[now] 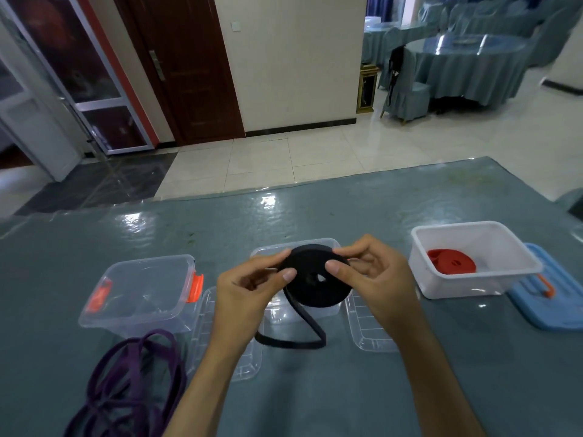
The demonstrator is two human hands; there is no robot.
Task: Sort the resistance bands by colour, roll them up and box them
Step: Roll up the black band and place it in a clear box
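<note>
Three boxes in a row on the table (441, 389): left box (142, 291), middle box (303, 307), right box (473, 260) containing a rolled band (451, 262); loose bands (132, 383) lie near left.

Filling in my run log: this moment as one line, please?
step: rolling black band | left hand, right hand: gripping roll | tail: loose | red band: boxed | purple bands: unrolled

Person, head-camera view: two forearms and two hands visible, entering from the lower edge of the frame. Left hand (249, 288) and right hand (372, 279): bare, no gloves, rings, watch or wristband; fingernails short and unpainted. Forearms bare along their whole visible length, with no sleeve or cuff showing on either side; no markings can be made out on them.
</note>
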